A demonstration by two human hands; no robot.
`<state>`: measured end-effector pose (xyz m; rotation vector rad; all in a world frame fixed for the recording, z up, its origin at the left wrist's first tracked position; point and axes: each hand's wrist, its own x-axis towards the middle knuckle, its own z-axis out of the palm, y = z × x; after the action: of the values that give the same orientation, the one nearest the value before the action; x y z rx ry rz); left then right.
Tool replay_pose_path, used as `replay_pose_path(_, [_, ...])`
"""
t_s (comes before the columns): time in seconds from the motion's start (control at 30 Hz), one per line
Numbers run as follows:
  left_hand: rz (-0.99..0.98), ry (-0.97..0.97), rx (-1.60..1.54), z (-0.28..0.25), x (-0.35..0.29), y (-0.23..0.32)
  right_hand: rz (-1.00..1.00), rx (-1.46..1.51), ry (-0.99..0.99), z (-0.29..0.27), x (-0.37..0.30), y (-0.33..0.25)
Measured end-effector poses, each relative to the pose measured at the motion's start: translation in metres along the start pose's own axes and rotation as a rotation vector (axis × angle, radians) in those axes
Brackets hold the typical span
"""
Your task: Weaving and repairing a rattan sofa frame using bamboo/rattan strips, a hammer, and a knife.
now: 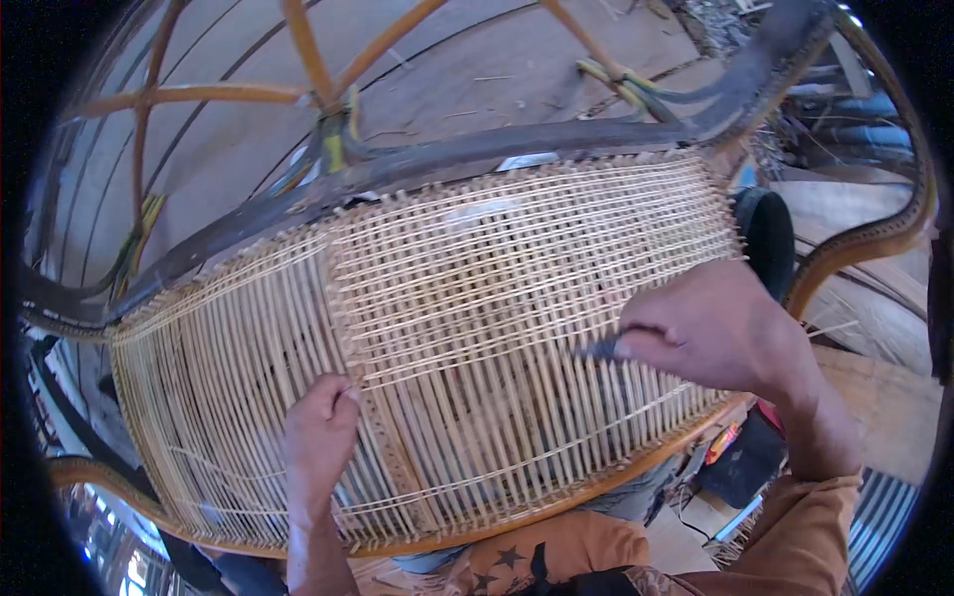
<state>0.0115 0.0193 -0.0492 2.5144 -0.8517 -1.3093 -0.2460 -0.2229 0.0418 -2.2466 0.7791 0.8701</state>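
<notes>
A wide rattan seat panel (527, 243) lies across my front, set in a curved dark wooden frame. Its right section is cross-woven in the upper part, while lengthwise strands alone show below. My left hand (323, 422) is closed in a pinch beside the panel's central strip (390, 442), where a thin rattan strand (427, 372) meets the fingertips. Over the right section, my right hand (711, 323) grips a short dark tool (598, 350) that points left along the weave's lower edge. Motion blurs its tip, so its exact kind is unclear.
Curved bare poles (219, 94) and a dark frame rail (427, 154) rise beyond the panel. A carved curved arm (874, 233) stands at the right, near a dark round container (765, 233). A black object (745, 462) sits at the lower right.
</notes>
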Motion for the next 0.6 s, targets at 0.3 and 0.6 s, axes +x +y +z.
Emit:
replay_pose_path(0.3, [0.013, -0.025, -0.167, 0.003, 0.003, -0.002, 0.1, -0.104, -0.211, -0.014, -0.016, 0.03])
replay_pose_path(0.6, [-0.011, -0.055, -0.161, 0.001, 0.004, 0.004, 0.193, -0.251, 0.106, -0.019, -0.032, 0.066])
